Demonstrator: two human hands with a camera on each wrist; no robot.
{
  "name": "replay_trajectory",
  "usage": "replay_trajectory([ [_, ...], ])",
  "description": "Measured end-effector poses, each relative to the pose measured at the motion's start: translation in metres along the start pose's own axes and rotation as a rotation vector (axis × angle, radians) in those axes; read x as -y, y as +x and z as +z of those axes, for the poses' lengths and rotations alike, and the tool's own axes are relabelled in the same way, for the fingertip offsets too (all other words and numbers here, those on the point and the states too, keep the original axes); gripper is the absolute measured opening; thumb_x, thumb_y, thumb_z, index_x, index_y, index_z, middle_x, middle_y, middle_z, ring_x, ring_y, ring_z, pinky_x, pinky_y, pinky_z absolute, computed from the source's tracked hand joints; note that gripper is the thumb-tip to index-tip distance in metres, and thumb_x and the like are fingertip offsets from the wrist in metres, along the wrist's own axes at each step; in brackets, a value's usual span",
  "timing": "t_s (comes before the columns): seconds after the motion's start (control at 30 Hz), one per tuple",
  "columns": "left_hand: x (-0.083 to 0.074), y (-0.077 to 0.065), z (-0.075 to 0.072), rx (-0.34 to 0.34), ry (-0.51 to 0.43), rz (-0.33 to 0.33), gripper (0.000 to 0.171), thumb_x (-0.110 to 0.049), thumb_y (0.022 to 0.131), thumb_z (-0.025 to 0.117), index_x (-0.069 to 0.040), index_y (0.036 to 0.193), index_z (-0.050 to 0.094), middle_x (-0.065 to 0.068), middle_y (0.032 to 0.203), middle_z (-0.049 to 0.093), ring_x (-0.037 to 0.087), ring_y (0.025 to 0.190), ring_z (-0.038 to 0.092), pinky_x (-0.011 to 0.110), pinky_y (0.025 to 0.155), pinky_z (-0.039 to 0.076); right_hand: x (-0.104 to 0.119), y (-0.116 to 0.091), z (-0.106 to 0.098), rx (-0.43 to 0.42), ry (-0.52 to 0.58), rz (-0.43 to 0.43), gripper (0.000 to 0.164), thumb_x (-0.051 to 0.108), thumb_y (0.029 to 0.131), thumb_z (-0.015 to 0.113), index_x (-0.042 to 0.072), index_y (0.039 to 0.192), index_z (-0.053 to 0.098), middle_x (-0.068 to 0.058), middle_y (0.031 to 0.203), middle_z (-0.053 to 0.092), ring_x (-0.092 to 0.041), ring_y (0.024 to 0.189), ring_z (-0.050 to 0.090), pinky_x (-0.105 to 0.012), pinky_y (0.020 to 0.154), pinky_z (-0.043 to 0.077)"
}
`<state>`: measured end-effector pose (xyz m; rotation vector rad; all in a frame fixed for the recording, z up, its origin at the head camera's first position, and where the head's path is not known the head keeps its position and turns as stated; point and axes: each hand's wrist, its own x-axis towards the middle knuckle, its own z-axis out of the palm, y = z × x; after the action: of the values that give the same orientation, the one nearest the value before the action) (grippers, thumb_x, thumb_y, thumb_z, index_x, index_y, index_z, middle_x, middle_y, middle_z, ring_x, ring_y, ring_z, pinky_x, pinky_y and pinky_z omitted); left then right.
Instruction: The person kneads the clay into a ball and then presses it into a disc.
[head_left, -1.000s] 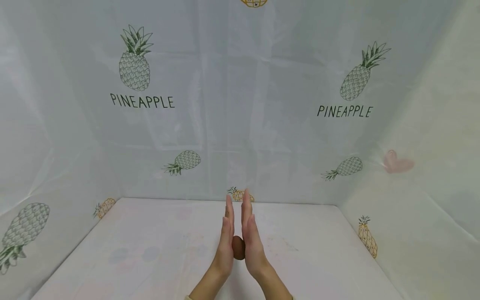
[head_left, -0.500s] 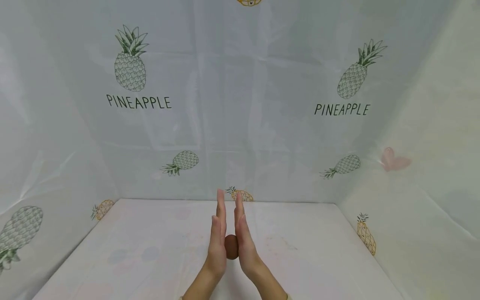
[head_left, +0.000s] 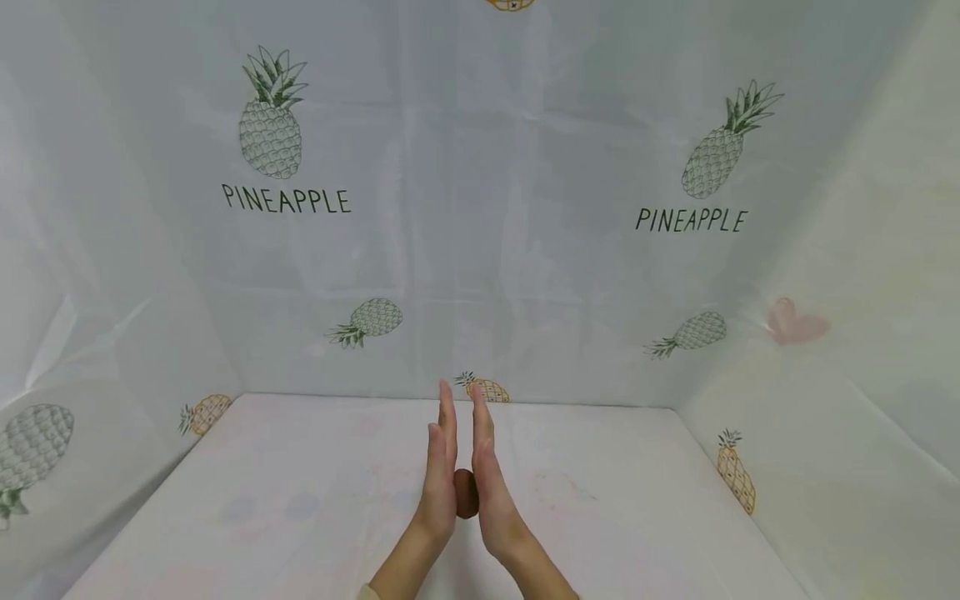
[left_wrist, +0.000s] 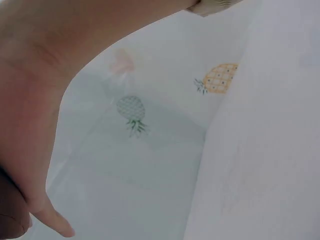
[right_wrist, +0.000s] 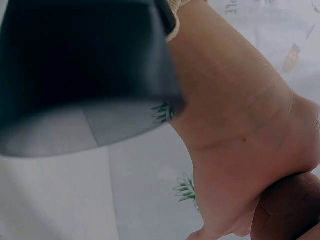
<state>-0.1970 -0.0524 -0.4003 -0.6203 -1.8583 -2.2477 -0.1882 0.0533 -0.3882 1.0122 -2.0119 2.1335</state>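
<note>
In the head view a brown, rounded ball (head_left: 467,493) is pressed between my two palms. My left hand (head_left: 438,487) stands upright on its left side with straight fingers, and my right hand (head_left: 492,496) faces it from the right, its fingers straight too. The fingertips are apart, leaving a narrow gap above the ball. Part of the ball (left_wrist: 11,212) also shows at the lower left corner of the left wrist view. Fine cracks cross its smooth, clay-like surface (right_wrist: 286,209) in the right wrist view. Much of it is hidden by the palms.
A white tabletop (head_left: 315,467) with faint coloured patches lies beneath the hands. Pale sheeting (head_left: 480,208) printed with pineapples encloses its back and sides. A large dark, blurred object (right_wrist: 85,60) fills the upper left of the right wrist view.
Over the second both hands shift left with the ball between them. The left hand slides forward and the right slightly back, so the left fingertips now reach a little higher. The palms stay on the ball.
</note>
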Motion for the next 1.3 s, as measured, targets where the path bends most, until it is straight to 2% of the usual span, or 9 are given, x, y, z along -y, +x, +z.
replay_trajectory([
  [0.07, 0.002, -0.001, 0.002, 0.013, 0.004, -0.022, 0.056, -0.060, 0.108, -0.004, -0.056, 0.164, -0.006, -0.016, 0.175, -0.017, 0.032, 0.156, 0.024, 0.063, 0.123, 0.011, 0.001, 0.000, -0.002, -0.011, -0.004, -0.003, 0.058, 0.046, 0.112, 0.002, 0.046, 0.169, -0.006, 0.017, 0.176, -0.015, -0.019, 0.160, -0.021, -0.073, 0.119, -0.016],
  [0.23, 0.004, -0.003, 0.010, 0.044, 0.018, -0.014, 0.056, -0.057, 0.109, -0.005, -0.053, 0.165, -0.006, -0.013, 0.176, -0.017, 0.037, 0.156, 0.025, 0.065, 0.124, 0.010, 0.002, 0.000, -0.011, -0.042, 0.021, -0.022, 0.058, 0.045, 0.112, -0.001, 0.041, 0.169, -0.008, 0.018, 0.176, -0.016, -0.014, 0.161, -0.020, -0.068, 0.121, -0.017],
  [0.27, 0.003, -0.003, 0.012, 0.048, 0.017, -0.003, 0.056, -0.056, 0.110, -0.004, -0.051, 0.166, -0.006, -0.015, 0.176, -0.016, 0.027, 0.164, -0.002, 0.069, 0.124, -0.008, 0.002, 0.001, -0.013, -0.052, 0.031, -0.025, 0.058, 0.045, 0.112, -0.002, 0.041, 0.170, -0.008, 0.017, 0.176, -0.016, -0.013, 0.161, -0.019, -0.067, 0.122, -0.017],
  [0.3, 0.002, -0.004, 0.013, 0.061, 0.013, 0.013, 0.056, -0.055, 0.110, -0.004, -0.050, 0.166, -0.006, -0.015, 0.176, -0.017, 0.020, 0.160, -0.025, 0.071, 0.119, -0.019, 0.002, 0.001, -0.014, -0.060, 0.040, -0.025, 0.058, 0.046, 0.112, -0.002, 0.040, 0.170, -0.008, 0.016, 0.176, -0.015, -0.013, 0.161, -0.019, -0.066, 0.122, -0.016],
  [0.5, -0.009, -0.007, 0.015, 0.076, 0.032, 0.085, 0.059, -0.053, 0.110, -0.004, -0.044, 0.168, -0.008, -0.019, 0.175, -0.017, 0.014, 0.160, -0.022, 0.071, 0.119, -0.019, -0.008, 0.005, -0.017, -0.065, 0.084, 0.023, 0.056, 0.050, 0.113, -0.002, 0.046, 0.168, -0.007, 0.016, 0.176, -0.016, -0.014, 0.162, -0.018, -0.067, 0.123, -0.017],
  [0.7, -0.018, -0.006, 0.005, 0.022, 0.047, 0.137, 0.061, -0.054, 0.109, -0.005, -0.042, 0.169, -0.007, -0.021, 0.175, -0.014, 0.012, 0.161, -0.020, 0.068, 0.120, -0.020, -0.018, 0.006, -0.006, 0.000, 0.064, 0.048, 0.055, 0.048, 0.113, -0.003, 0.047, 0.168, -0.007, 0.020, 0.174, -0.016, -0.018, 0.161, -0.021, -0.069, 0.121, -0.019],
  [0.93, -0.016, -0.003, -0.005, -0.033, 0.047, 0.090, 0.058, -0.056, 0.109, -0.005, -0.050, 0.167, -0.005, -0.025, 0.174, -0.013, 0.011, 0.161, -0.018, 0.065, 0.123, -0.017, -0.013, 0.002, 0.004, 0.028, 0.044, 0.029, 0.055, 0.042, 0.113, -0.003, 0.047, 0.168, -0.007, 0.019, 0.175, -0.016, -0.016, 0.161, -0.017, -0.067, 0.122, -0.014],
  [1.13, -0.007, 0.000, -0.003, 0.000, 0.035, 0.043, 0.057, -0.056, 0.109, -0.004, -0.051, 0.166, -0.007, -0.020, 0.175, -0.016, 0.015, 0.160, -0.024, 0.069, 0.120, -0.021, -0.001, 0.000, -0.001, 0.021, 0.034, -0.041, 0.060, 0.043, 0.112, -0.004, 0.032, 0.171, -0.010, 0.016, 0.176, -0.014, -0.022, 0.163, -0.017, -0.070, 0.120, -0.018],
  [1.3, -0.002, -0.002, 0.004, 0.046, 0.032, 0.011, 0.058, -0.058, 0.109, -0.004, -0.050, 0.166, -0.008, -0.019, 0.175, -0.017, 0.017, 0.160, -0.025, 0.072, 0.118, -0.022, 0.002, 0.001, -0.009, 0.004, 0.050, -0.054, 0.061, 0.045, 0.111, -0.006, 0.031, 0.171, -0.011, 0.017, 0.176, -0.016, -0.022, 0.163, -0.017, -0.070, 0.120, -0.020],
])
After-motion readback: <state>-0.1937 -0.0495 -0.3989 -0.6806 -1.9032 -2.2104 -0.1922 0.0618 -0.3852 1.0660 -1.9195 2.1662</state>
